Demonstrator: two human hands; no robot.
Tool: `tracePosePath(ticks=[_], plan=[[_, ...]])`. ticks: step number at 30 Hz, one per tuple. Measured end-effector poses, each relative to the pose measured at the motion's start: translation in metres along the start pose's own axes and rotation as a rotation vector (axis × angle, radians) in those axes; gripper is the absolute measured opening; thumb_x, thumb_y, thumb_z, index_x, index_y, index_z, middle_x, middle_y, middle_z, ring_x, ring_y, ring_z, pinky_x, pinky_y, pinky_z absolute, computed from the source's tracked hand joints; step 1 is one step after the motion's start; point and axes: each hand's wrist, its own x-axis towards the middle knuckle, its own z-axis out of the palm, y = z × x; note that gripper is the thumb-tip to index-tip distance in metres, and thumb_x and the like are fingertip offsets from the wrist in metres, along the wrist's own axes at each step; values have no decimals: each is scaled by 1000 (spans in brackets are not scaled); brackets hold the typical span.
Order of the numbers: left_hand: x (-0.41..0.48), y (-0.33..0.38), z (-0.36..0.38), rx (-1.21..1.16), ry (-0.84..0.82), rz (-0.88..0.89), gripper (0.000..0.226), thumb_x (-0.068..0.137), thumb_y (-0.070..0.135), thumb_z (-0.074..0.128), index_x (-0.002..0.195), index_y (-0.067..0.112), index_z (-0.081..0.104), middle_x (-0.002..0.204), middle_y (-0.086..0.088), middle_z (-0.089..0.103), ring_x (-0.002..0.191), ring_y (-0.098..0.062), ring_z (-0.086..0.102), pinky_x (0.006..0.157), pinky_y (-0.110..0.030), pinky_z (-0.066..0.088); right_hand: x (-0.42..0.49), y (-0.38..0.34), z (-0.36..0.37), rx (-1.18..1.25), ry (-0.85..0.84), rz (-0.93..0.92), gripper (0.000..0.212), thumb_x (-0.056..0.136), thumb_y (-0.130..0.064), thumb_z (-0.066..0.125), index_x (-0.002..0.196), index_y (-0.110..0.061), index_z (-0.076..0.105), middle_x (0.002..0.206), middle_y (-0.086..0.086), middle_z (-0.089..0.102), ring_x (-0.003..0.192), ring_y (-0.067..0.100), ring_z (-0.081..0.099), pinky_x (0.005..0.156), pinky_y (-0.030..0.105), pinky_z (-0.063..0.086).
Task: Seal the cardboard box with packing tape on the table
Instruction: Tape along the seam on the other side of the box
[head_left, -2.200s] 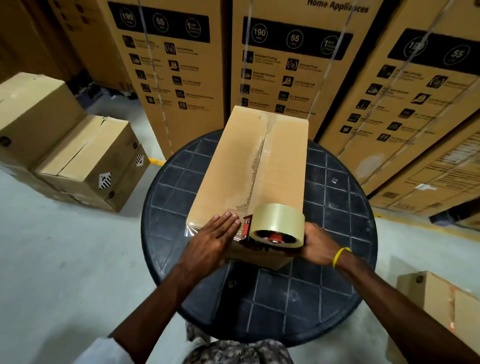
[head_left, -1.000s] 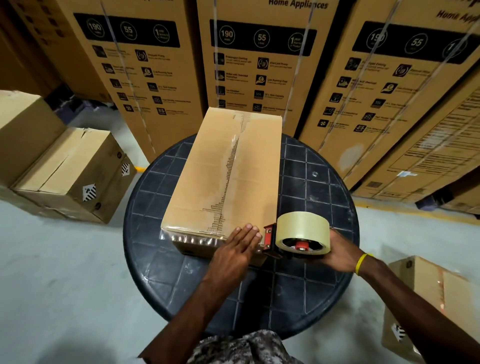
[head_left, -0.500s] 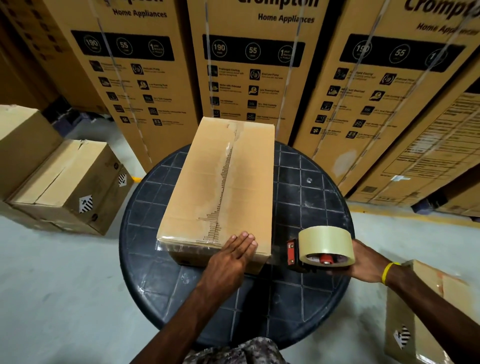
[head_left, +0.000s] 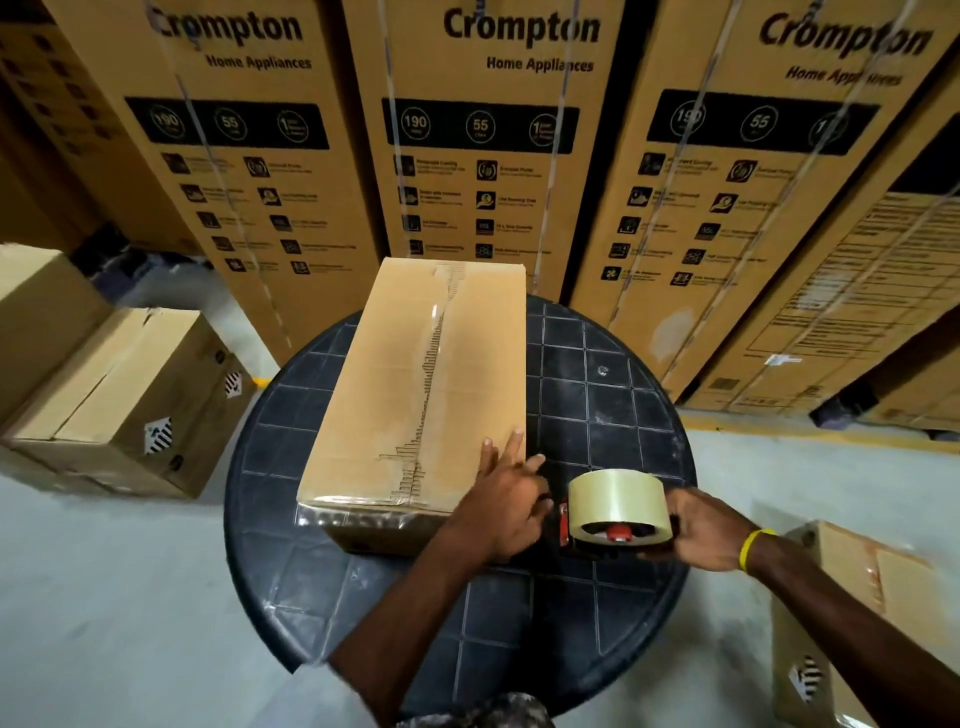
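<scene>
Lays the left hand (head_left: 501, 512), fingers straight, on the cardboard box (head_left: 415, 384), near right corner. Grips the tape dispenser (head_left: 615, 506) in the right hand (head_left: 706, 530) beside it, perhaps touching the table (head_left: 597, 405).

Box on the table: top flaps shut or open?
Shut. On the box the flaps lie flat, meeting along the centre seam; shiny tape wraps its near edge. The left hand rests on it.

Head-worn view, steeply down over nearby table (head_left: 597, 415)

The left hand (head_left: 501, 512) lies flat, fingers (head_left: 515, 441) straight; the right hand (head_left: 706, 530) grips the tape dispenser (head_left: 615, 506).
</scene>
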Motion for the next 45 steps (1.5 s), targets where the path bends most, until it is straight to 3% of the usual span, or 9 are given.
tracePosePath(ticks=[12, 17, 23, 27, 29, 32, 37, 41, 45], plan=[[17, 0, 3, -67, -94, -74, 22, 85, 18, 63, 104, 12, 70, 128, -7, 62, 159, -28, -4, 119, -68, -14, -1, 1, 10, -104, 61, 95, 58, 62, -70, 71, 85, -17, 71, 80, -1, 74, 71, 18, 69, 68, 41, 61], [4, -2, 11, -37, 39, 8, 39, 79, 34, 40, 99, 19, 68, 116, 1, 66, 157, -21, 16, 121, -66, -10, 2, -2, 24, -26, -4, 84, 60, 59, -68, 73, 100, -25, 73, 89, -5, 77, 82, 12, 73, 76, 33, 61], [7, -9, 17, -103, 92, 39, 21, 92, 45, 53, 93, 30, 68, 109, 11, 67, 148, -12, 32, 120, -61, -16, -27, 0, 29, -320, -271, 320, 37, 76, -47, 72, 102, -21, 69, 118, 8, 74, 110, 27, 71, 81, 28, 54], [8, -1, 9, 28, -16, 32, 16, 93, 34, 57, 105, 30, 66, 129, 8, 59, 152, -16, 23, 118, -66, -17, -56, 14, 63, 321, -199, 504, 48, 61, -48, 75, 91, -11, 71, 63, 3, 64, 48, 19, 57, 46, 30, 43], [9, 1, 4, 114, -87, 34, 23, 96, 35, 52, 115, 30, 64, 137, 3, 52, 151, -20, 23, 116, -70, -13, -63, 11, 81, 758, -129, 548, 80, 51, -56, 86, 99, 4, 68, 53, 9, 48, 42, 21, 40, 46, 28, 30], [13, 5, -2, 233, -174, 45, 46, 105, 49, 33, 148, 35, 46, 143, -3, 44, 144, -26, 29, 116, -71, 2, -71, -13, 86, 1201, -95, 530, 84, 50, -83, 76, 76, -4, 65, 56, 13, 44, 42, 19, 34, 44, 23, 24], [24, 27, -32, -658, -204, -85, 40, 96, 72, 44, 110, 44, 69, 123, 11, 67, 132, -14, 48, 117, -39, 22, -82, -41, 74, 1243, -79, 354, 129, 49, -100, 59, 107, 14, 64, 64, 12, 47, 47, 21, 37, 44, 27, 30], [19, 35, -38, -1252, -349, -87, 42, 87, 35, 76, 116, 5, 72, 113, -6, 75, 109, -18, 67, 98, -30, 51, -89, -70, 58, 1236, 1, 154, 80, 76, -85, 49, 112, -19, 79, 68, 7, 55, 50, 19, 43, 46, 27, 38], [17, 33, -33, -1395, -318, -119, 79, 77, 45, 83, 112, -22, 60, 108, -30, 67, 94, -32, 64, 87, -35, 54, -91, -87, 53, 1186, 47, 65, 72, 75, -90, 50, 84, -26, 82, 64, 12, 56, 45, 20, 45, 48, 28, 37]])
